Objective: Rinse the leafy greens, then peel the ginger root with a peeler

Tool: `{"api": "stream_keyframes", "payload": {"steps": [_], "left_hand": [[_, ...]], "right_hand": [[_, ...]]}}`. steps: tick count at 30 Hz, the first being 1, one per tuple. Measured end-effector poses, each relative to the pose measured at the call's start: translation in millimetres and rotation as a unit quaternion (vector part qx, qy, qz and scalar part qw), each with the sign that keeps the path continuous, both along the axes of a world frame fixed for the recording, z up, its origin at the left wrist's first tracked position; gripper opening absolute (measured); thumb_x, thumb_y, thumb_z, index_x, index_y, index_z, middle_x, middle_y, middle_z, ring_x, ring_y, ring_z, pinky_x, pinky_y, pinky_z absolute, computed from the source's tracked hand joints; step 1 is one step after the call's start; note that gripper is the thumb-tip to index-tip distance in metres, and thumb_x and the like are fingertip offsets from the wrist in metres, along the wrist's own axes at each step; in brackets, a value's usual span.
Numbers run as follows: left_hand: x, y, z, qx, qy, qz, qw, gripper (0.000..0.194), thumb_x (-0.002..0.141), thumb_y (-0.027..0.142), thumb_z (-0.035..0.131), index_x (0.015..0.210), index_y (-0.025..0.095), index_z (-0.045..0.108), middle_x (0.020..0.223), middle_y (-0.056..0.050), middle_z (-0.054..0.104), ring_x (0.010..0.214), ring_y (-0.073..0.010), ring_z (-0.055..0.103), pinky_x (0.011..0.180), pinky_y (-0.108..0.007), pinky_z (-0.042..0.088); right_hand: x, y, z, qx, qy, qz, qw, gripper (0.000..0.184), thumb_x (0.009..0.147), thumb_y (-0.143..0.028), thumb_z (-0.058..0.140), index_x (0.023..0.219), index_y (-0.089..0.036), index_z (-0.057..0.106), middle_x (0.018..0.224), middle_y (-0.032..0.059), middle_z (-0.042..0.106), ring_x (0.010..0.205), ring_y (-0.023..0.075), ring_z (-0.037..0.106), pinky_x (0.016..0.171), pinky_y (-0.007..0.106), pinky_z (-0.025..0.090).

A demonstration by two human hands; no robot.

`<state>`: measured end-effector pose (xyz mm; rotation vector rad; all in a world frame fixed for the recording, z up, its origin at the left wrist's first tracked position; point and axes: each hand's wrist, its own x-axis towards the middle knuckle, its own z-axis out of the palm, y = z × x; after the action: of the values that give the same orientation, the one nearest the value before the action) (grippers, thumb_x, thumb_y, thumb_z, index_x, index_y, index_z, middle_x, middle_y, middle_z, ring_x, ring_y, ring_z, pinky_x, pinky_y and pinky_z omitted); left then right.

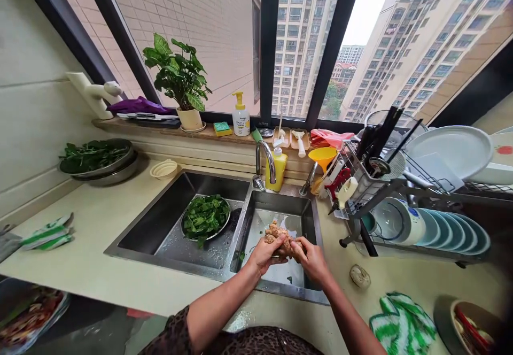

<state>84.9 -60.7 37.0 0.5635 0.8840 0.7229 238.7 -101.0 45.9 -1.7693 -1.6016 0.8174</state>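
Over the right sink basin [316, 221], a knobbly brown piece of ginger [276, 232] is held between both hands. My left hand [266, 253] is closed around its left side from below, thumb on top. The fingers of my right hand [311, 259] grip its right end. Above and behind the hands curves the chrome faucet [266, 154]; whether water runs from it I cannot tell. Small green leaf scraps lie on the basin floor. In the left basin [168, 237] a metal bowl heaped with wet green leaves [206, 216] stands to the left of my hands.
Right of the sink are a dish rack [393, 189] with plates and bowls, a pale lump [360, 276] and a green-striped cloth [403, 323]. A yellow bottle [276, 170] stands behind the faucet. Stacked metal bowls of greens [98, 160] occupy the left counter.
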Motion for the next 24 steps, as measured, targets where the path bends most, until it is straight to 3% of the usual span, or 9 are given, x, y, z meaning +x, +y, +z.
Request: {"api": "stream_keyframes", "payload": {"steps": [7,17,24], "left_hand": [[-2.4,31.1,-23.4,0.000,0.001,-0.015,1.000,0.048,0.059,0.041,0.074,0.094,0.010,0.062,0.081,-0.013,0.067,0.066,-0.0204,0.063,0.060,-0.036,0.053],[0.9,46.3,-58.4,-0.072,0.028,0.001,0.997,0.046,0.058,0.042,0.074,0.088,0.008,0.063,0.076,-0.010,0.066,0.065,-0.0179,0.062,0.060,-0.037,0.054],[-4.0,64.0,-72.4,-0.047,0.025,-0.043,0.998,0.050,0.057,0.041,0.075,0.093,0.009,0.062,0.077,-0.010,0.066,0.062,-0.0175,0.062,0.056,-0.034,0.054]], "right_hand": [[-3.5,30.2,-19.0,-0.049,0.102,0.007,0.994,0.041,0.080,-0.053,0.042,0.066,-0.016,0.055,0.051,-0.0030,0.050,0.047,0.0096,0.042,0.047,0.021,0.031],[-1.0,50.2,-63.1,-0.172,0.229,-0.016,0.958,0.044,0.075,-0.059,0.046,0.068,-0.016,0.051,0.047,-0.0043,0.048,0.035,0.0053,0.035,0.034,0.018,0.026],[5.0,67.9,-70.3,-0.220,0.290,0.038,0.930,0.042,0.076,-0.058,0.047,0.066,-0.017,0.046,0.046,-0.0062,0.046,0.032,0.0039,0.032,0.031,0.018,0.024]]}}
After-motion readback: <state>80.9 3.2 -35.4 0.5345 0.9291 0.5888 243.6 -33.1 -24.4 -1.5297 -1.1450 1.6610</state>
